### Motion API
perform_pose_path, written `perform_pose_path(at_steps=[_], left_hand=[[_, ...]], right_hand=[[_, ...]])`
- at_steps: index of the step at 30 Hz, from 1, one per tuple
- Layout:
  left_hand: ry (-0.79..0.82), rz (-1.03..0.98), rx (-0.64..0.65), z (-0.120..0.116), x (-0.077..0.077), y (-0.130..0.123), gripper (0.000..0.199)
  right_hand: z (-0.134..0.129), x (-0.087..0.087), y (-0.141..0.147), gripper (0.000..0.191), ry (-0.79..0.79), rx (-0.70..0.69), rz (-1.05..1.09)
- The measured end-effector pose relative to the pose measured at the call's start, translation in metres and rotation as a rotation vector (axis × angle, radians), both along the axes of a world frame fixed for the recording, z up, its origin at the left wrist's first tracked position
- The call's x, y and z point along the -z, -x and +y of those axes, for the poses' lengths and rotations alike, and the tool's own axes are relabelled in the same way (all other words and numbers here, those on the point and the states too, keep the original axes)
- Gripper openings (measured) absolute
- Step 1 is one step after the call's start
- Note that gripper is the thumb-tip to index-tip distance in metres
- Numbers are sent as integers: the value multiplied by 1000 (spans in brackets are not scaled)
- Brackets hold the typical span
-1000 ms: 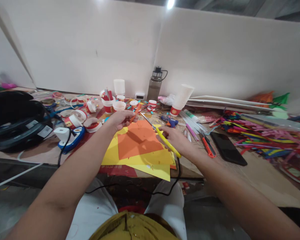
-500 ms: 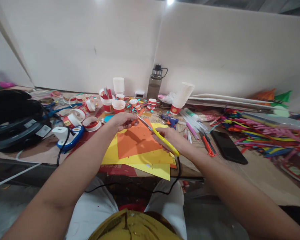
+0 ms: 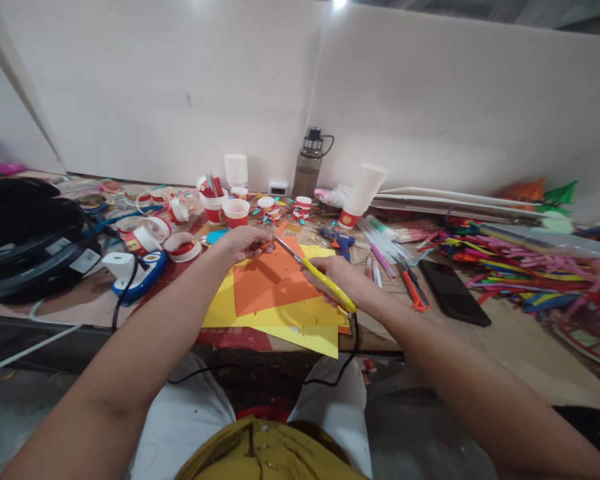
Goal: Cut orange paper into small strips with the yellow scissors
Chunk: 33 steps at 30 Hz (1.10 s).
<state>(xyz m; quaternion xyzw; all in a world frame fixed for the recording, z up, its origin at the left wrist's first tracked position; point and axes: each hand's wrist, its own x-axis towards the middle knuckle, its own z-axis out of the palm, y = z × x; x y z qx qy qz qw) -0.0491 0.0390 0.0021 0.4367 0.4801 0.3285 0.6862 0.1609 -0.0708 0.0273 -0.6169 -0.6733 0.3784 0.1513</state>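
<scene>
My right hand (image 3: 330, 277) is closed round the yellow handles of a pair of scissors (image 3: 333, 288). Their metal blades point up and left, with the tips close to the fingers of my left hand (image 3: 250, 244). Pinched in those fingers is a small piece of orange paper (image 3: 268, 245), mostly hidden by them. Whether the blades touch it I cannot tell. Below both hands lies an orange paper sheet (image 3: 267, 290) on top of yellow paper sheets (image 3: 300, 340), with small scraps scattered over them.
Behind the hands stand paper cups (image 3: 237, 213), a stack of cups (image 3: 363, 193) and a water bottle (image 3: 309, 163). To the right lie a glue gun (image 3: 337, 241), a utility knife (image 3: 415, 291), a phone (image 3: 453, 293) and colourful pipe cleaners (image 3: 530, 267). A power strip (image 3: 147, 277) sits left.
The view has shifted very slightly. The visible part of the orange piece at my left fingertips looks smaller, and the scissors have barely moved.
</scene>
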Motion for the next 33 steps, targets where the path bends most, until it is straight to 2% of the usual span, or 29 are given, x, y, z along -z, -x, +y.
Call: perform_pose_path(at_steps=[11,19,22,28,31,33], left_hand=[[69,36,7,-2,4,-4,6],[188,32,94,2,7,-1,12],[221,45,128,3,8,0,13],[217,44,117,2,9,1,18],[169,-5,106,2,4,5,16],[92,-67,36,2,-2,9,9]], right_hand=[[-5,-5,6,17,115,20,35],[-2,-5,12,18,191,78,-8],[-4,-8,15,17,181,87,-11],[-5,-8,11,24,168,57,-30],[-3,-7,4,27,143,27,-65],[-3,-6,0,25,57,-25,-132]])
